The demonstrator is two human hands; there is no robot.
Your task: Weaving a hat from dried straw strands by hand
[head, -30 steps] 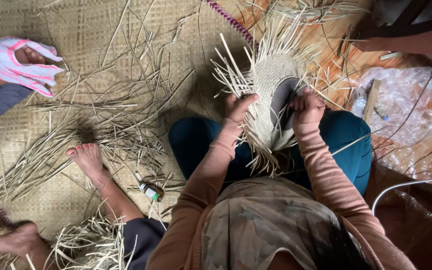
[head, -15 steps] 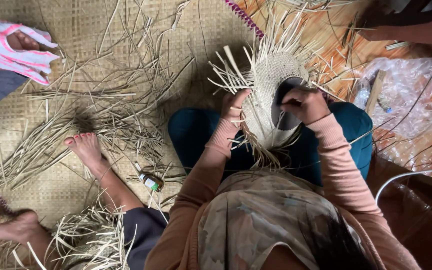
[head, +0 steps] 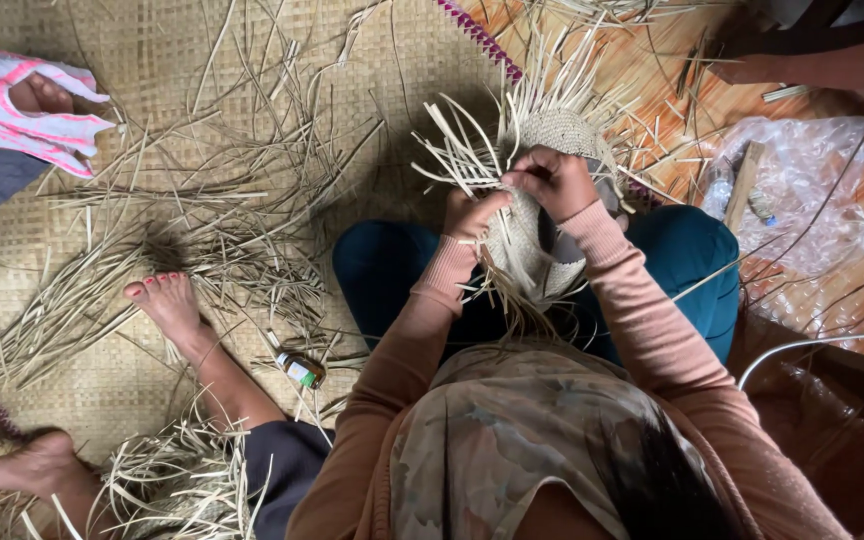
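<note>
On our lap, between the knees in blue trousers (head: 692,260), we hold a half-woven straw piece (head: 537,245), a rounded, hat-like shell of pale fibre with loose strips fanning out of its rim. It rests against the legs, which likely lets both hands work without carrying its weight.

Our left hand (head: 472,215) cups the near side of the weave, its grip closed on the woven wall so the shell does not turn. Our right hand (head: 552,180) sits on top, its grip pinched together on a strand or two at the rim; which strand exactly we cannot tell, since the fingers cover it. The free ends (head: 452,160) splay outward to the left and upward, kept clear of the worked edge so each stays easy to pick.

Around us the woven floor mat (head: 152,60) is scattered with loose straw (head: 202,220), near enough to reach. A small bottle (head: 302,370) lies on the mat beside our left elbow. Another person's bare foot (head: 167,305) rests among the straw, and a pink and white cloth (head: 22,110) sits at the far left. A clear plastic bag (head: 802,180) lies to our right.
</note>
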